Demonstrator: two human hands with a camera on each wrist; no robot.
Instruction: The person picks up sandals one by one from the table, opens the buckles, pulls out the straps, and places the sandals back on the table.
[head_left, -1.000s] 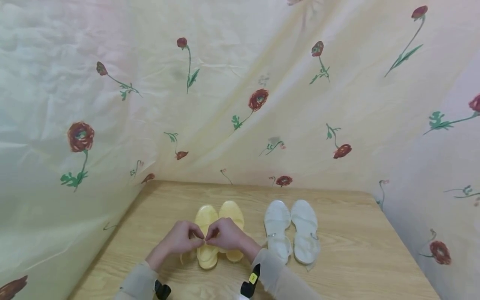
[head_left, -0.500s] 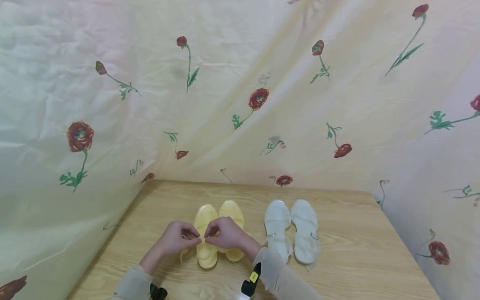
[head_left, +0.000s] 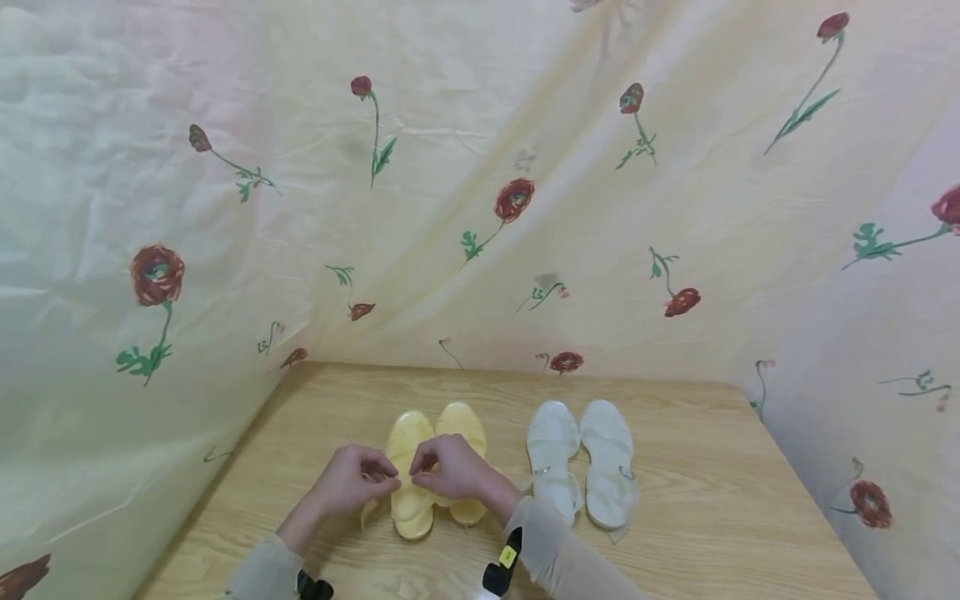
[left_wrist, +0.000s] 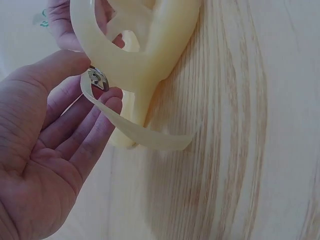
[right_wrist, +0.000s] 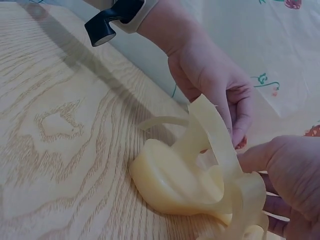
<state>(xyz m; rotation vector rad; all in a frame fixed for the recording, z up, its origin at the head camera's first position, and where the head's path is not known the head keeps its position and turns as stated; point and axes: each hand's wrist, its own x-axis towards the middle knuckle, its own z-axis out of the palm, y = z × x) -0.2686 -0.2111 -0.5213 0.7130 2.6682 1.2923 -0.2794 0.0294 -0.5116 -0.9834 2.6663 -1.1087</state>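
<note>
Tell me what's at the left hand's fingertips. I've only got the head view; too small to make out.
Observer: Left wrist view shows a metal buckle right by the thumb tip of the left hand.
Operator: Copy. And on the right?
Observer: Right wrist view: the thumb tip of the right hand is right at the edge of a pale yellow strap. Can't tell if it's gripping.

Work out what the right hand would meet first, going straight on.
Probably the left hand, with the buckle it pinches, just ahead of the right hand in the head view; depth is unclear.
</note>
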